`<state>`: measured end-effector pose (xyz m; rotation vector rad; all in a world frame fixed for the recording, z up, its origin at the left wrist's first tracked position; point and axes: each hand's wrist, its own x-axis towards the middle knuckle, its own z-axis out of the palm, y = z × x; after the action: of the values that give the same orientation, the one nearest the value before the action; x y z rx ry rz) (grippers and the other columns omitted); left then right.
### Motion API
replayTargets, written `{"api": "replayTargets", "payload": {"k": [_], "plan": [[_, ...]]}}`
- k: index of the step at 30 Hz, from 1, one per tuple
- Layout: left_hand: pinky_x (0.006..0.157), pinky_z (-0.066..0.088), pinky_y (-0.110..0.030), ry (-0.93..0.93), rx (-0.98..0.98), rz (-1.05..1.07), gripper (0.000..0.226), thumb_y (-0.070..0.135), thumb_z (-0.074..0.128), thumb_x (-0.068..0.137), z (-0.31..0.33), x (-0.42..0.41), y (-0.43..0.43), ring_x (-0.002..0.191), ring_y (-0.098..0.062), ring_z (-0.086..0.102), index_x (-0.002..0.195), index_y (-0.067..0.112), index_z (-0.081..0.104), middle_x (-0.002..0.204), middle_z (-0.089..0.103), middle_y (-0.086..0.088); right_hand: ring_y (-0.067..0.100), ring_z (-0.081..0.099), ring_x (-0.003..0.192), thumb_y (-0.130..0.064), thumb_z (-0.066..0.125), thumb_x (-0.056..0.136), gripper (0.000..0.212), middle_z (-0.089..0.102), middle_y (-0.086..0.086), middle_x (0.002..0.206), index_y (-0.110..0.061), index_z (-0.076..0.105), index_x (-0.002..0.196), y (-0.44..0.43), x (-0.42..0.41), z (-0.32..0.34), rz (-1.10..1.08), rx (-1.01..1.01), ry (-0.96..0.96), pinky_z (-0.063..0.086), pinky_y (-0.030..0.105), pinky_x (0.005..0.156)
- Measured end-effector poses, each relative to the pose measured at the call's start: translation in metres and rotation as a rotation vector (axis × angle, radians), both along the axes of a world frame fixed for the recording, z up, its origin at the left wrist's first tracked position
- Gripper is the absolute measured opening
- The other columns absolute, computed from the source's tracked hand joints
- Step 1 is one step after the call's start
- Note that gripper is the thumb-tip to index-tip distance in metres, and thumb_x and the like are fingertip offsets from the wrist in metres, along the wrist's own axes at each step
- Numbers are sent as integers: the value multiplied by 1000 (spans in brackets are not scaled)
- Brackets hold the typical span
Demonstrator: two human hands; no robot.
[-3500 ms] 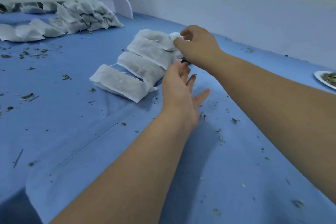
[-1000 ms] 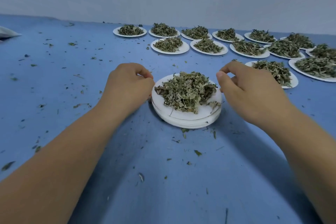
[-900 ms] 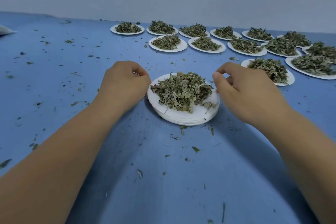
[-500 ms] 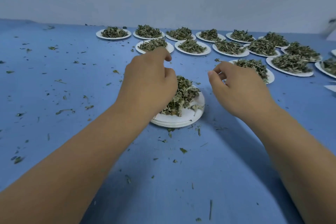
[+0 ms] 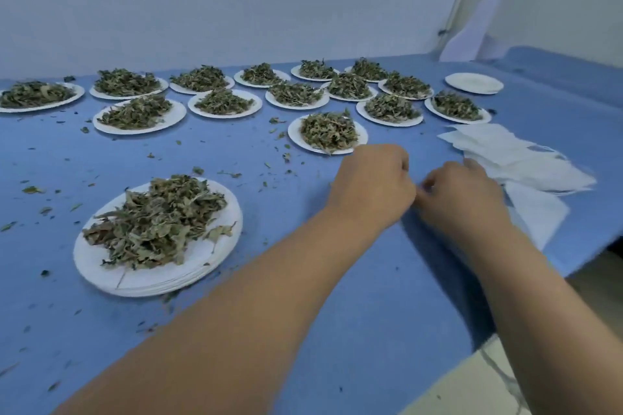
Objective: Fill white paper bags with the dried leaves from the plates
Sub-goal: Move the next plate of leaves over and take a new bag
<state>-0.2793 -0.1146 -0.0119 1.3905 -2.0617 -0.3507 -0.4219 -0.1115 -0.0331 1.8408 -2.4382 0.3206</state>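
Note:
A heap of dried leaves (image 5: 155,219) lies on the top plate of a stack of white plates (image 5: 101,276) at the near left. Flat white paper bags (image 5: 526,162) lie in a loose pile at the right, near the table's edge. My left hand (image 5: 371,185) hovers right of the stack as a fist, fingers curled, with nothing visible in it. My right hand (image 5: 465,199) is just beside it at the near edge of the bags, one fingertip on the pile. Its other fingers are hidden and blurred, so a grip cannot be made out.
Several more white plates of dried leaves (image 5: 328,131) stand in rows across the back of the blue cloth (image 5: 303,313). One empty plate (image 5: 473,82) sits at the far right. Leaf crumbs litter the cloth. The table edge (image 5: 580,266) drops to the floor at the right.
My view has swung right, so the plate stack now sits at the left. Both hands have left the stack and moved right to the pile of bags.

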Motion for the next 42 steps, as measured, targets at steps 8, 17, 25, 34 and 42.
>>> {"api": "replayTargets", "payload": {"k": [8, 17, 25, 34, 42], "plan": [[77, 47, -39, -13, -1, -45, 21, 12, 49, 84, -34, -27, -12, 94, -28, 59, 86, 15, 69, 98, 67, -2, 34, 4, 156, -48, 31, 97, 60, 30, 15, 163, -15, 56, 139, -11, -48, -6, -225, 230, 121, -2, 66, 119], [76, 49, -33, 88, 21, -18, 24, 12, 48, 82, -36, -26, -14, 90, -22, 60, 86, 20, 71, 95, 68, 3, 27, 42, 141, -25, 38, 96, 26, 65, 4, 108, -13, 57, 83, -25, -34, -6, -84, 55, 106, 0, 63, 121], [107, 37, -31, 333, -63, 19, 71, 4, 61, 79, -35, -15, -19, 138, -23, 39, 145, 22, 42, 156, 36, 0, 7, 69, 84, -4, 61, 87, 20, 74, -12, 85, -21, 70, 93, -14, 14, 8, 406, -607, -524, 55, 28, 78], [115, 29, -38, 238, -237, 199, 11, 19, 60, 85, -2, 30, -21, 146, -24, 28, 94, 14, 61, 152, 45, 0, 5, 72, 82, -5, 76, 85, 14, 74, -9, 84, -16, 71, 93, -12, 51, 31, 548, -669, -1060, 56, 24, 74], [63, 43, -31, 342, -119, 176, 18, 32, 60, 95, 17, 90, 1, 75, -10, 59, 87, 20, 71, 75, 65, 6, 9, 72, 86, -11, 76, 89, 11, 77, -4, 89, -22, 76, 90, -17, 90, 55, 612, -678, -1270, 54, 20, 74]]}}
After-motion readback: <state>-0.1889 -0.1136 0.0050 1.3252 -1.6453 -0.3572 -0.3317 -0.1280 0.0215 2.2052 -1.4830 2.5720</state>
